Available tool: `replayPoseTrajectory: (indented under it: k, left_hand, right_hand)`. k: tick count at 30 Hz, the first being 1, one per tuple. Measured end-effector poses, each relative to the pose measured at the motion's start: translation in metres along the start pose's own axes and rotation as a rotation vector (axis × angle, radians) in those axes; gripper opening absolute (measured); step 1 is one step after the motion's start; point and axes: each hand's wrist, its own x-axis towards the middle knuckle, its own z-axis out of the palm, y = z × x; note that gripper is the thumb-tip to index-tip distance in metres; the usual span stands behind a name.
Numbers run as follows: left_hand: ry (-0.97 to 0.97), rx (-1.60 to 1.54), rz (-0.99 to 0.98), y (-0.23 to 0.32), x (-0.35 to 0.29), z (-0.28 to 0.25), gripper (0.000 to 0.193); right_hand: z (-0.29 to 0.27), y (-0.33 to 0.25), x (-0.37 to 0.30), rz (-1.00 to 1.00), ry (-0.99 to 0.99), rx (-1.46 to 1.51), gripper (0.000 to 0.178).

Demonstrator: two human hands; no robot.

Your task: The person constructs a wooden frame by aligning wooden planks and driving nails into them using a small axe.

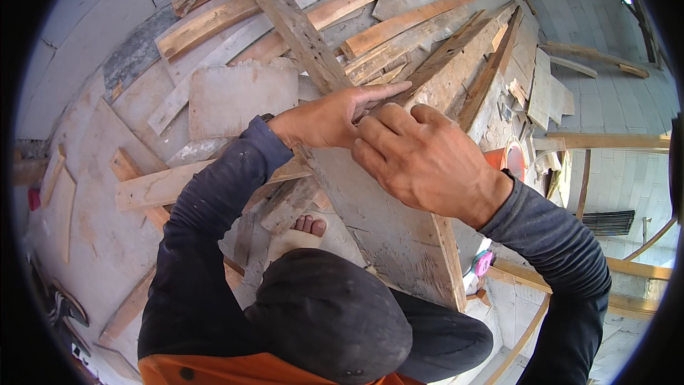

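Note:
My left hand (320,120) is in the middle, its index finger stretched out to the right over the end of a rough wooden beam (456,60). Its other fingers are mostly hidden behind my right hand (434,160). The fingers of my right hand are curled in and pressed together against the left; whatever they hold is hidden. Below both hands a wide, grey-stained wooden plank (388,221) slopes down toward my knee. A worn timber (296,25) runs from the upper edge down to my left hand.
Several curved wooden strips (356,0) lie at the back. On the left are a flat square board (242,100) and a short crossed batten (164,185). A pink tape measure (482,262) lies right of the plank. My bare foot (303,235) is close to the plank. Wooden ribs (613,141) stand at the right.

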Motion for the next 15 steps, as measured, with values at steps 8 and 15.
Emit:
replayPoseTrajectory:
  k: [8,15]
  left_hand:
    - [0.007,-0.031,0.002,0.001,-0.002,0.0,0.094]
    - [-0.017,-0.092,-0.041,0.0,-0.002,0.0,0.11]
  right_hand:
    - [-0.001,0.007,0.001,-0.03,0.043,0.061,0.03]
    - [-0.005,0.002,-0.003,-0.015,0.134,0.085,0.024]
